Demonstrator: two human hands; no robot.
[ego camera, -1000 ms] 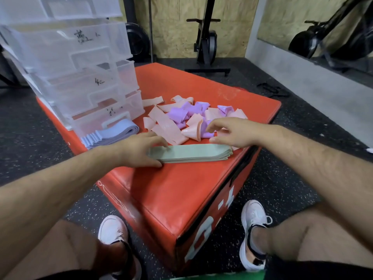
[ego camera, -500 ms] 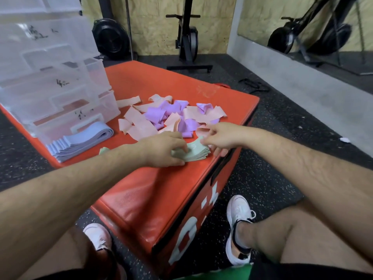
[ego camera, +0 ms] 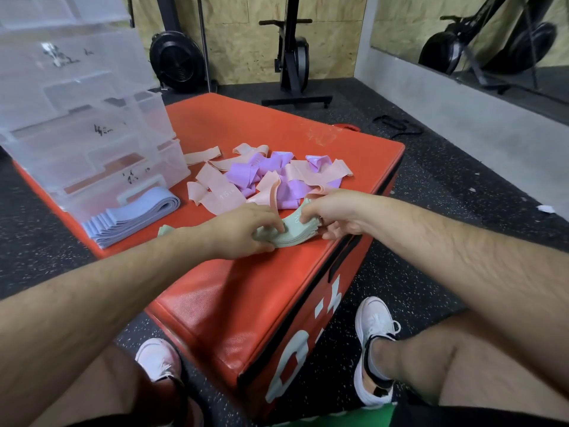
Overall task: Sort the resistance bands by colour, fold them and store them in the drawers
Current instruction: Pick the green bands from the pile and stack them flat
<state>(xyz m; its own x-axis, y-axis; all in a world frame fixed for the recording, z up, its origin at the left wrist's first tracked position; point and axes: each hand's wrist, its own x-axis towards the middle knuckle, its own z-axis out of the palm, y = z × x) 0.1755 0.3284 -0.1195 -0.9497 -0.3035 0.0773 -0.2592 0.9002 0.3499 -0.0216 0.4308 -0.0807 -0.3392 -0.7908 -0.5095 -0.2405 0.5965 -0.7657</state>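
Now I see the left hand (ego camera: 243,231) and right hand (ego camera: 332,215) both pinching the green resistance bands (ego camera: 295,234), stacked on the red plyo box (ego camera: 261,288), touching the pink-and-purple pile (ego camera: 246,177).

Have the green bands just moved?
Yes. The right hand has lifted the green bands' right end off the red box, curling it leftward toward the left hand.
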